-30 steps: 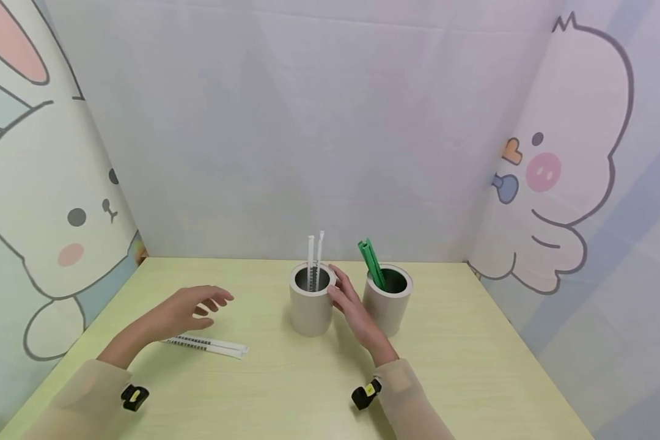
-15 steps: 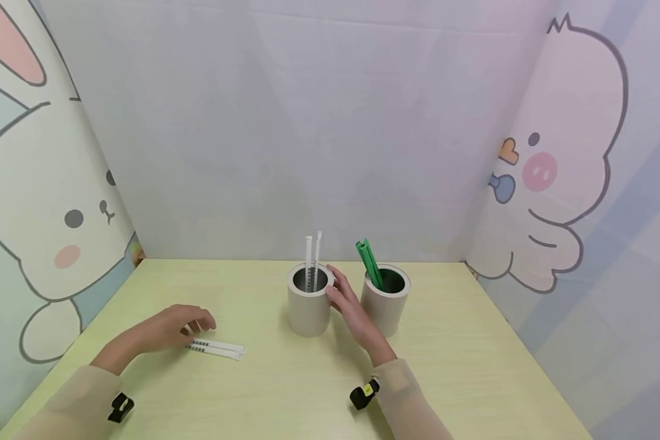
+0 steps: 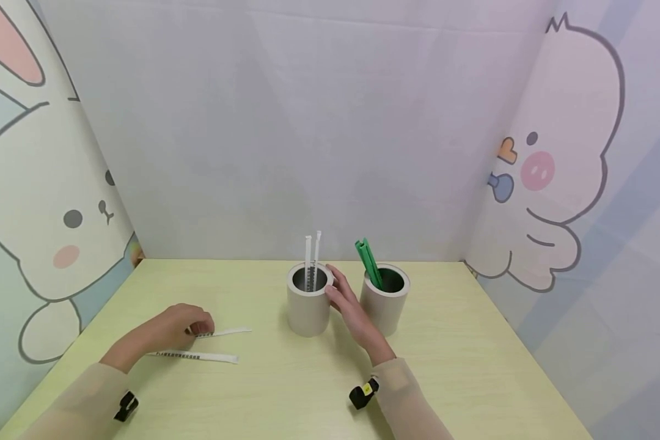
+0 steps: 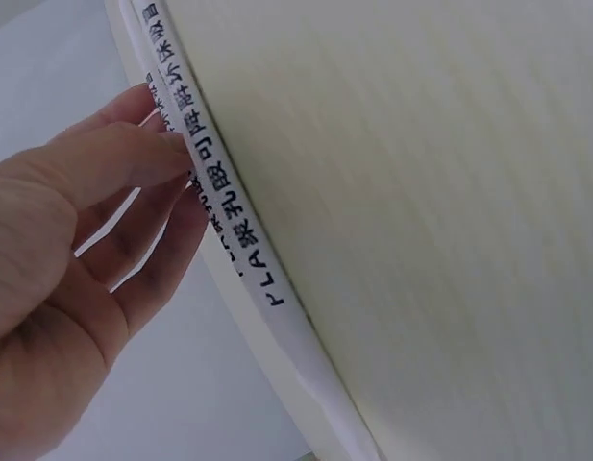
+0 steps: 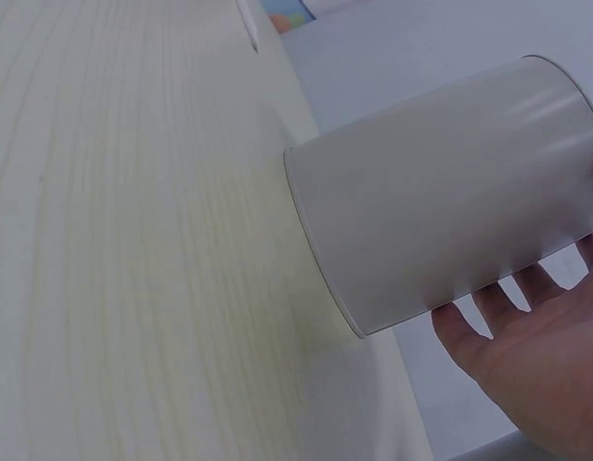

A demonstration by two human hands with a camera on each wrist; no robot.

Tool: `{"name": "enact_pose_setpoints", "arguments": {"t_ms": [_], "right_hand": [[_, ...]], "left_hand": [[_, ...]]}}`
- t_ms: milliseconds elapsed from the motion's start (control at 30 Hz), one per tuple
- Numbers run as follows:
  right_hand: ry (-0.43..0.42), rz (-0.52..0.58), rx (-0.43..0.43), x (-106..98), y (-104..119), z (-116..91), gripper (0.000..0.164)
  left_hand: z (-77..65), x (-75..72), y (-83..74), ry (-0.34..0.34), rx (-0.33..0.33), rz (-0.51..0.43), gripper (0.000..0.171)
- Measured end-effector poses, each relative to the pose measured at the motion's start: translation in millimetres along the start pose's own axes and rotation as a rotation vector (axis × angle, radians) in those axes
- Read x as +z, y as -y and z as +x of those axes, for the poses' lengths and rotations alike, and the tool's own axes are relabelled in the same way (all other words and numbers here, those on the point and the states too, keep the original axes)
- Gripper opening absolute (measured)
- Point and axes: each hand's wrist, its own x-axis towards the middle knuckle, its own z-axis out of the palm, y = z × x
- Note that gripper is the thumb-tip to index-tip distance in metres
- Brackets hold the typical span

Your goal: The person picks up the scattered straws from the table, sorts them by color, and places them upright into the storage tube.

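Observation:
In the head view my left hand (image 3: 178,327) has its fingers curled down on a white paper-wrapped straw (image 3: 233,331) on the table. A second wrapped straw (image 3: 214,357) lies nearer me, beside the hand. In the left wrist view the printed straw (image 4: 229,202) crosses in front of the thumb and partly hides the other. My right hand (image 3: 357,311) holds the right side of an upright light-grey cup (image 3: 309,315), fingers round its far side. Two wrapped straws (image 3: 308,256) stand in that cup. Their lower ends are hidden.
A matching grey cup (image 3: 384,308) stands to the right, close to the right hand, with several green straws (image 3: 370,263) leaning left in it. The pale wood-grain table (image 3: 286,391) meets a plain cloth backdrop (image 3: 286,134), with cartoon-printed cloth at both sides.
My left hand has come down onto the paired straws, and they now lie apart, the far one swung away and angled. The right hand stays at the cup.

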Motion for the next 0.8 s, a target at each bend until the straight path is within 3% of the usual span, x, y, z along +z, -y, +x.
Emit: {"name": "enact_pose_setpoints", "arguments": {"t_ms": [333, 500, 667, 800], "right_hand": [[-0.006, -0.016, 0.008, 0, -1, 0, 0.055], [-0.002, -0.020, 0.014, 1, -3, 0, 0.055], [-0.010, -0.028, -0.002, 1, -1, 0, 0.057], [-0.004, -0.029, 0.004, 0, -2, 1, 0.056]], "left_hand": [[9.4, 2.9, -3.5, -0.071, 0.009, 0.107, 0.049], [19.1, -4.7, -10.2, -0.213, -0.033, 0.091, 0.043], [36.9, -15.7, -26.6, -0.383, -0.088, -0.007, 0.044], [52.3, -22.5, -43.8, -0.479, -0.139, -0.103, 0.044]]}}
